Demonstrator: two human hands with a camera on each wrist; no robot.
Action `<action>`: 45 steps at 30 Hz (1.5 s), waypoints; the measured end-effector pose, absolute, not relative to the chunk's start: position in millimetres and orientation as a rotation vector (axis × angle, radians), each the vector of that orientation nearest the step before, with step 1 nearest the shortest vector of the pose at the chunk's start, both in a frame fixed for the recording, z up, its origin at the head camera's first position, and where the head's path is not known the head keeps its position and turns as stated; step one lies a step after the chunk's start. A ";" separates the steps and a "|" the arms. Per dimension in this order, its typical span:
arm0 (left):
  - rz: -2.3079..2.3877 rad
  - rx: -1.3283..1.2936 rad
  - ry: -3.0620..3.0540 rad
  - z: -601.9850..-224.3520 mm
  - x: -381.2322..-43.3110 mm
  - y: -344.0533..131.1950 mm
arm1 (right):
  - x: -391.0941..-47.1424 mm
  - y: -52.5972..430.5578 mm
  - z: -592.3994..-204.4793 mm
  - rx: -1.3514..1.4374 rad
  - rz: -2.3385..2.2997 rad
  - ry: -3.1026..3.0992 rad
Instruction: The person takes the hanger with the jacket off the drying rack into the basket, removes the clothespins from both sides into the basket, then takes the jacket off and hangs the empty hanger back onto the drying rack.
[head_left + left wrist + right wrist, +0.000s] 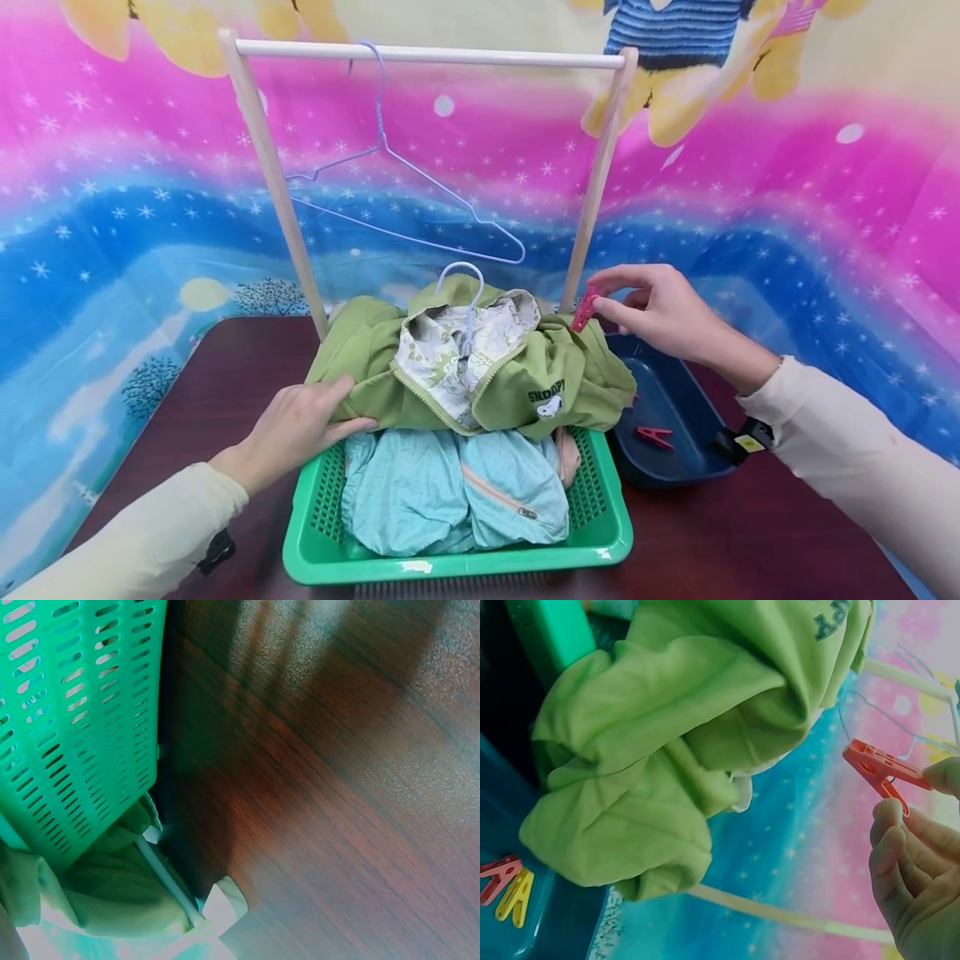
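A green hooded jacket [517, 400] with a white patterned lining and a Snoopy print lies over a green basket [457, 571]. The hook of a white hanger [480, 275] sticks up from its neck opening. My left hand [292, 425] grips the jacket's left side, with fabric between the thumb and fingers; that hand is out of the left wrist view. Beside the jacket's right shoulder, my right hand [652, 308] pinches a red clothespin [585, 308] between thumb and fingers. In the right wrist view the clothespin [881, 772] points toward the jacket, apart from it.
Light blue clothes [405, 492] with an orange zipper fill the basket below the jacket. A dark blue tray [675, 392] at right holds red and yellow clothespins [514, 896]. Behind stands a drying rack [435, 54] with a purple wire hanger [420, 242] on its bar.
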State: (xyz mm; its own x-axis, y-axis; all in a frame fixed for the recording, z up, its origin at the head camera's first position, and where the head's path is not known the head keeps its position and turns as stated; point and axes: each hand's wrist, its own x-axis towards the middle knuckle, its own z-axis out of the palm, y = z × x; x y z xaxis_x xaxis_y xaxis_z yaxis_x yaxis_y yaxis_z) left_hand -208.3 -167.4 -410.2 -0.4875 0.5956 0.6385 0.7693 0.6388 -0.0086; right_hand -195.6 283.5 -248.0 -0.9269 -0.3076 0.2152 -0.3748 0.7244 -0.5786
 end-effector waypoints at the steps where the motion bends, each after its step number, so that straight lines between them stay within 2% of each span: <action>1: -0.372 -1.060 -2.246 -410.1 -208.3 -167.3 | -195.1 285.8 -248.5 0.556 0.972 -2.823; 25: -0.386 -1.061 -2.259 -410.7 -208.4 -168.4 | -186.4 345.5 -266.4 0.447 0.926 -2.883; 45: -0.369 -1.057 -2.261 -410.8 -208.8 -168.4 | -189.0 394.4 -307.9 0.312 0.856 -3.036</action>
